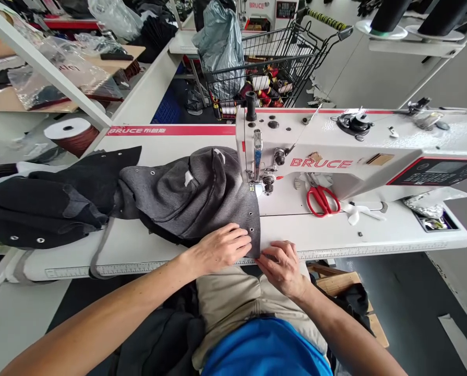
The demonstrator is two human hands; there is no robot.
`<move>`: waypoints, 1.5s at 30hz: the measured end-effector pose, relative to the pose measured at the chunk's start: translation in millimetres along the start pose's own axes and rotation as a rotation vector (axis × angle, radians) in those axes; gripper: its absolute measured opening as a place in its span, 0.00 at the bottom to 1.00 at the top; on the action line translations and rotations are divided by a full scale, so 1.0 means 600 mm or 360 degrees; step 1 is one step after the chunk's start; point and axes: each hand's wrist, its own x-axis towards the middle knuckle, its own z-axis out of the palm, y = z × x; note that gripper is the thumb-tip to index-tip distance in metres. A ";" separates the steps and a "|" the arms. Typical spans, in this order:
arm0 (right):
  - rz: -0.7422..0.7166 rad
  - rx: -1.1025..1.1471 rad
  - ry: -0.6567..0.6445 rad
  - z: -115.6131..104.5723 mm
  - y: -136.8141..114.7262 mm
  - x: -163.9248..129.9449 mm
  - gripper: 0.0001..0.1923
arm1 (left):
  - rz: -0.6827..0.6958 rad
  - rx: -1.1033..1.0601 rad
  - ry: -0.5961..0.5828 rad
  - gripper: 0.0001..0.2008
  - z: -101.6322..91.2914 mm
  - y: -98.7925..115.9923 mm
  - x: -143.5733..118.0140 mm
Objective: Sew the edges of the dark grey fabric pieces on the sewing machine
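Dark grey fabric (pixel 194 193) with metal eyelets lies on the white sewing machine table (pixel 131 256), its right part under the head of the sewing machine (pixel 303 141). My left hand (pixel 227 245) rests flat on the fabric near its front right corner, fingers stretched out beside two eyelets. At that corner, my right hand (pixel 282 266) pinches the fabric's edge between thumb and fingers, just at the table's front edge. The needle area stands above the fabric's right edge, farther back than both hands.
Red-handled scissors (pixel 322 201) and white scraps lie right of the needle. Black fabric pieces (pixel 45 209) with eyelets are heaped at the left. Behind stands a wire cart (pixel 272 57) with thread spools. A brown cord spool (pixel 71 136) sits back left.
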 end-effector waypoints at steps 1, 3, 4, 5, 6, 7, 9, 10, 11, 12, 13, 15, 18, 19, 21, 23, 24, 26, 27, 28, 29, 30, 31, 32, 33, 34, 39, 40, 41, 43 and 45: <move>-0.0010 0.0001 -0.0024 -0.001 0.002 -0.001 0.05 | -0.0007 -0.0008 -0.0005 0.10 -0.001 -0.001 -0.001; -0.0004 -0.0002 -0.0065 -0.002 0.004 -0.001 0.06 | -0.0025 -0.0029 -0.0008 0.10 0.000 0.000 -0.002; 0.0005 -0.0002 -0.0071 -0.003 0.005 -0.001 0.06 | -0.0035 -0.0046 -0.0003 0.10 0.001 0.000 -0.002; 0.0012 0.0002 -0.0067 -0.003 0.004 0.000 0.06 | -0.0046 -0.0069 0.0008 0.09 0.002 0.000 -0.003; 0.0015 0.0008 -0.0057 -0.004 0.004 0.002 0.06 | -0.0057 -0.0098 0.0020 0.09 0.004 0.000 -0.003; 0.0011 0.0015 -0.0043 -0.004 0.003 0.003 0.06 | -0.0072 -0.0130 0.0034 0.08 0.006 -0.001 -0.004; 0.0004 0.0022 -0.0022 -0.004 0.001 0.005 0.07 | -0.0120 -0.0199 0.0076 0.07 0.011 -0.003 -0.005; 0.0005 0.0018 -0.0020 -0.003 -0.001 0.006 0.07 | -0.0163 -0.0234 0.0106 0.07 0.013 -0.004 -0.005; 0.0016 0.0002 -0.0029 -0.002 -0.003 0.008 0.08 | -0.0221 -0.0272 0.0142 0.07 0.015 -0.005 -0.005; 0.0037 -0.0028 -0.0055 -0.001 -0.005 0.010 0.09 | -0.0293 -0.0311 0.0181 0.07 0.018 -0.006 -0.005; 0.0062 -0.0065 -0.0097 0.000 -0.007 0.014 0.11 | -0.0368 -0.0345 0.0222 0.08 0.019 -0.006 -0.005; 0.0105 -0.0136 -0.0204 0.002 -0.012 0.023 0.14 | -0.0495 -0.0385 0.0277 0.10 0.022 -0.007 -0.003; 0.0073 -0.0164 -0.0313 0.002 -0.015 0.038 0.09 | -0.0564 -0.0325 0.0215 0.10 0.022 -0.006 0.003; 0.0032 -0.0155 -0.0325 0.002 -0.015 0.042 0.08 | -0.0561 -0.0286 0.0147 0.12 0.020 -0.006 0.005; -0.0052 -0.0116 -0.0329 0.002 -0.012 0.046 0.08 | -0.0543 -0.0235 -0.0025 0.16 0.014 -0.007 0.009; -0.0111 -0.0029 -0.0313 0.002 -0.006 0.048 0.09 | -0.0533 -0.0227 -0.0148 0.15 0.005 -0.009 0.011; -0.0131 0.0031 -0.0300 0.002 -0.003 0.049 0.10 | -0.0536 -0.0225 -0.0165 0.12 0.000 -0.011 0.012; -0.0169 0.0156 -0.0283 0.002 0.002 0.051 0.10 | -0.0530 -0.0203 -0.0097 0.07 -0.008 -0.017 0.014; -0.0193 0.0207 -0.0275 0.001 0.004 0.052 0.10 | -0.0513 -0.0189 -0.0038 0.05 -0.010 -0.019 0.015; -0.0219 0.0242 -0.0269 0.000 0.006 0.053 0.09 | -0.0484 -0.0180 0.0014 0.04 -0.010 -0.022 0.016; -0.0242 0.0259 -0.0268 -0.001 0.008 0.055 0.09 | -0.0445 -0.0177 0.0050 0.04 -0.008 -0.024 0.017; -0.0261 0.0260 -0.0269 -0.002 0.009 0.056 0.09 | -0.0405 -0.0177 0.0064 0.04 -0.004 -0.026 0.018; -0.0275 0.0250 -0.0276 -0.002 0.010 0.058 0.09 | -0.0368 -0.0176 0.0060 0.05 0.002 -0.028 0.019; -0.0285 0.0234 -0.0280 -0.003 0.011 0.059 0.10 | -0.0335 -0.0173 0.0048 0.06 0.007 -0.030 0.020; -0.0290 0.0218 -0.0287 -0.003 0.011 0.061 0.11 | -0.0308 -0.0167 0.0041 0.07 0.013 -0.031 0.020; -0.0299 0.0209 -0.0290 -0.004 0.012 0.062 0.12 | -0.0288 -0.0161 0.0042 0.08 0.018 -0.032 0.021; -0.0361 0.0238 -0.0306 -0.006 0.015 0.068 0.12 | -0.0264 -0.0161 0.0123 0.08 0.026 -0.037 0.020; -0.0369 0.0232 -0.0313 -0.006 0.015 0.069 0.12 | -0.0265 -0.0163 0.0131 0.08 0.027 -0.037 0.019; -0.0377 0.0223 -0.0322 -0.006 0.016 0.070 0.12 | -0.0266 -0.0159 0.0136 0.09 0.028 -0.037 0.019; -0.0390 0.0215 -0.0339 -0.006 0.017 0.072 0.14 | -0.0263 -0.0137 0.0150 0.08 0.032 -0.037 0.019; -0.0386 0.0210 -0.0362 -0.007 0.017 0.075 0.15 | -0.0251 -0.0107 0.0162 0.08 0.036 -0.037 0.018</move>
